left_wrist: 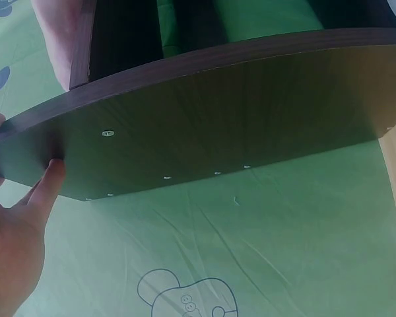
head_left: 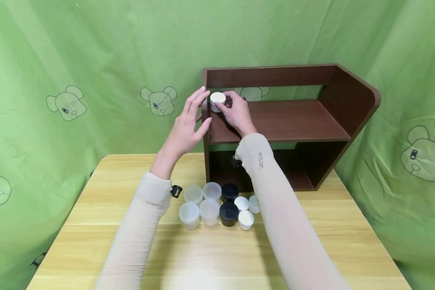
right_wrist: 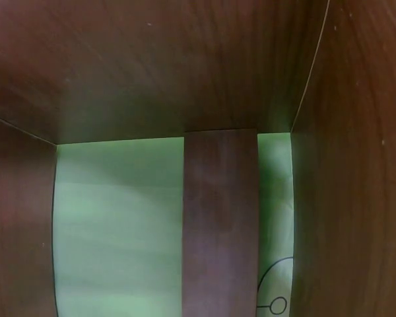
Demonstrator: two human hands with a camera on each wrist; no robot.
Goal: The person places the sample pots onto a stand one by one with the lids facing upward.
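Our right hand (head_left: 237, 112) reaches into the shelf (head_left: 293, 121), its grip pinching a white jar (head_left: 217, 101) at the shelf's left end. Our left hand (head_left: 188, 127) rests straight fingers, spread apart, against the shelf's left wall.

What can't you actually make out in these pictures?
- Right wrist view: neither hand nor jar appears; only the shelf's boards fill it.
- Left wrist view: the left hand is cut off by the edge; no jar shows.
- Head view: the right hand covers most of the white jar, hiding its grip.
- Head view: the right sleeve partly hides one table jar.

Green bear-print backdrop (head_left: 94, 60), wooden table (head_left: 210, 257)
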